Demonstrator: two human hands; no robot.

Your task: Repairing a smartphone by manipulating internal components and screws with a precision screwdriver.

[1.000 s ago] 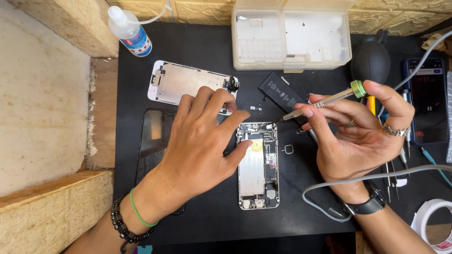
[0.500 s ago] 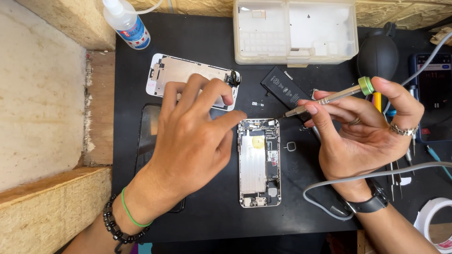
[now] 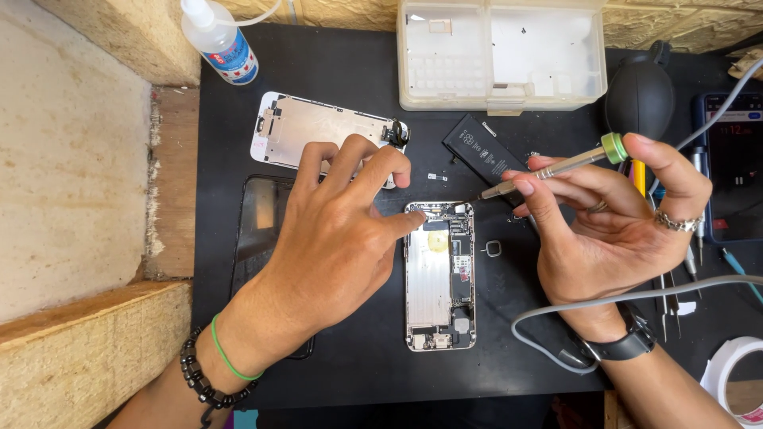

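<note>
In the head view, the opened phone body [image 3: 439, 275] lies flat on the black mat [image 3: 350, 373] of the bench, just below the middle of the frame, its long axis running top to bottom of the picture with the connector end toward the lower edge and its bared inner side facing up. The left hand [image 3: 334, 246] rests spread over the mat from the lower left, its grip open, a fingertip touching the upper left corner of the phone body as if steadying it. The right hand [image 3: 612, 230], at centre right, has its grip closed around a thin screwdriver [image 3: 548, 168] with a green cap, held nearly level with the tip pointing left, just above and to the right of the phone's top edge. The phone body looks light, stiff and thin, with small fragile parts exposed inside, so it is best held by its outer side edges. Above left lies a removed screen assembly [image 3: 318, 131]; a black battery [image 3: 485, 155] lies near the driver's tip, a clear parts box [image 3: 501, 52] sits at the top, and a small square part [image 3: 493, 249] lies just right of the phone
</note>
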